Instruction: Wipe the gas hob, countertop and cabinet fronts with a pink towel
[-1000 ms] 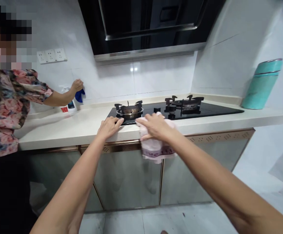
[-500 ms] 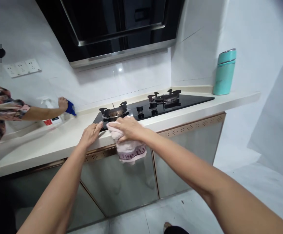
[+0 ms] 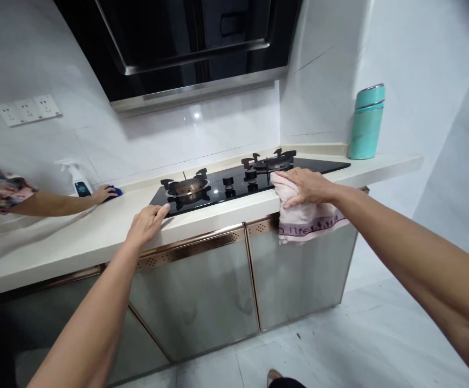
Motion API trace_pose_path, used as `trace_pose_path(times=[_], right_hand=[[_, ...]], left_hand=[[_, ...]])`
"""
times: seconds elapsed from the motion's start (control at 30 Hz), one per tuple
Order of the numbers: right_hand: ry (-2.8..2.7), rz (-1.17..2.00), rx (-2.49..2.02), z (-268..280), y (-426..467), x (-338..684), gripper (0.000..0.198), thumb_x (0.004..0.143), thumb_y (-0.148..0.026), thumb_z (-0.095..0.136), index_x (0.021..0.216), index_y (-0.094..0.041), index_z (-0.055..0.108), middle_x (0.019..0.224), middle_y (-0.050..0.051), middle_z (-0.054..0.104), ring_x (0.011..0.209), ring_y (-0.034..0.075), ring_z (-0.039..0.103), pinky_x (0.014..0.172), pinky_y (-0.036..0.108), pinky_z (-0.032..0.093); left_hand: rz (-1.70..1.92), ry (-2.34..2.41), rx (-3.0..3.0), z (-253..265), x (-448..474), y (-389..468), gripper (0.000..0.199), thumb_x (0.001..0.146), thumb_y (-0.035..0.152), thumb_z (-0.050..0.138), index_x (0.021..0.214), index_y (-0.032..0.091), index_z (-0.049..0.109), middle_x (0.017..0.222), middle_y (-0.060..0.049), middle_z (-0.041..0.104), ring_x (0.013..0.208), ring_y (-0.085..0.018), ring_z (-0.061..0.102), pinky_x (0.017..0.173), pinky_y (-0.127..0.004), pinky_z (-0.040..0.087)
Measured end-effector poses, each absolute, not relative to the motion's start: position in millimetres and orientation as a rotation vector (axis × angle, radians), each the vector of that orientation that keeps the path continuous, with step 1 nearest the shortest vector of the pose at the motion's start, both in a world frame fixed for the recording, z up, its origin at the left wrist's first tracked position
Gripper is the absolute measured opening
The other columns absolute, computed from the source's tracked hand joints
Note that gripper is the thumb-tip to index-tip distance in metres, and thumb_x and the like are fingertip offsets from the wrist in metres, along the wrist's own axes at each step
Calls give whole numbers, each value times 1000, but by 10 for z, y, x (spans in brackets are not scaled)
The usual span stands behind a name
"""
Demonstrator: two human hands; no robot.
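Note:
A pale pink towel (image 3: pixel 295 209) with a purple lettered band is under my right hand (image 3: pixel 309 186), whose fingers press it onto the front edge of the black gas hob (image 3: pixel 234 193). The towel's lower part hangs over the counter edge. At the hob's front left corner, my left hand (image 3: pixel 147 222) rests on the counter rim with its thumb stretched out and nothing in it. The left burner (image 3: pixel 187 186) stands just beyond that hand. Beyond the towel is the right burner (image 3: pixel 274 160), with two black knobs between the burners.
A co-worker's hand (image 3: pixel 105 193) on the left holds a dark blue cloth (image 3: pixel 114 193) on the white counter (image 3: pixel 109 226). Beside it stands a spray bottle (image 3: pixel 80 182). A turquoise container (image 3: pixel 366 126) is at the right end. Overhead hangs a black range hood (image 3: pixel 194 43).
My right hand has slid the towel rightward along the hob's front edge. My left hand stays at the corner. The co-worker's hand and blue cloth have moved down onto the counter.

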State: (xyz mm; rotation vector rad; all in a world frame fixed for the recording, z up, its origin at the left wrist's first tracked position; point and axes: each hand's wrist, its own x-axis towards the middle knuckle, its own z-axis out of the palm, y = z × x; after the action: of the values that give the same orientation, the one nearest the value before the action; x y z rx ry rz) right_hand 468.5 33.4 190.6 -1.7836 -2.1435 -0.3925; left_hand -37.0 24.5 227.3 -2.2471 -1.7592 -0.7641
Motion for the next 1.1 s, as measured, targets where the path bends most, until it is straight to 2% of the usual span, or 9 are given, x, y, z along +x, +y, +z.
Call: trace_pose_path(times=[0.2, 0.33, 0.53, 0.63, 0.7, 0.83, 1.0, 1.1], right_hand=[[-2238, -495, -1798, 1980, 204, 4254, 106, 71, -78, 71, 161, -33, 35, 151, 19, 48, 127, 48, 48, 102, 66, 38], [-2389, -570, -1583, 2050, 125, 3564, 100, 78, -83, 62, 160, -33, 35, 149, 19, 50, 125, 44, 51, 103, 62, 38], [-2545, -534, -1232, 2196, 110, 2306, 72, 90, -78, 49, 150, -40, 49, 140, 13, 58, 118, 37, 55, 98, 50, 37], [-2570, -439, -1108, 2229, 162, 2028, 66, 94, -76, 44, 149, -41, 51, 141, 11, 58, 120, 36, 54, 98, 47, 35], [-2572, -402, -1047, 2216, 207, 2046, 70, 93, -75, 48, 153, -40, 46, 143, 11, 57, 122, 35, 54, 98, 46, 35], [-2559, -431, -1057, 2135, 282, 2444, 93, 81, -74, 64, 161, -38, 32, 149, 12, 53, 125, 36, 52, 100, 46, 36], [-2412, -463, -1334, 1991, 312, 3341, 111, 68, -76, 75, 162, -38, 30, 155, 14, 48, 133, 42, 45, 107, 56, 34], [-2254, -510, -1596, 1904, 309, 3969, 118, 59, -74, 82, 161, -38, 34, 160, 17, 41, 138, 47, 39, 106, 62, 32]], left_hand=[[-710, -1773, -2254, 2257, -296, 211, 71, 97, 70, 24, 116, 25, 75, 127, -12, 71, 122, -35, 61, 104, -45, 44], [-697, -1785, -2253, 2254, -279, 190, 70, 98, 68, 24, 116, 24, 75, 128, -13, 70, 125, -35, 59, 108, -48, 41], [-691, -1786, -2242, 2268, -293, 168, 70, 99, 67, 21, 109, 24, 75, 118, -13, 71, 116, -34, 63, 101, -44, 45], [-717, -1774, -2231, 2267, -316, 190, 69, 99, 67, 22, 99, 22, 75, 113, -13, 73, 111, -32, 65, 95, -40, 47], [-738, -1750, -2231, 2258, -343, 214, 67, 98, 67, 24, 94, 22, 74, 110, -13, 74, 107, -31, 65, 91, -37, 47], [-753, -1708, -2256, 2239, -405, 258, 67, 97, 68, 25, 92, 23, 74, 104, -10, 75, 101, -28, 66, 86, -33, 48], [-795, -1710, -2263, 2248, -418, 250, 66, 97, 69, 27, 92, 23, 75, 105, -10, 76, 102, -28, 67, 84, -32, 47], [-781, -1719, -2264, 2260, -390, 225, 67, 96, 69, 27, 91, 22, 74, 105, -11, 76, 102, -29, 67, 85, -33, 47]])
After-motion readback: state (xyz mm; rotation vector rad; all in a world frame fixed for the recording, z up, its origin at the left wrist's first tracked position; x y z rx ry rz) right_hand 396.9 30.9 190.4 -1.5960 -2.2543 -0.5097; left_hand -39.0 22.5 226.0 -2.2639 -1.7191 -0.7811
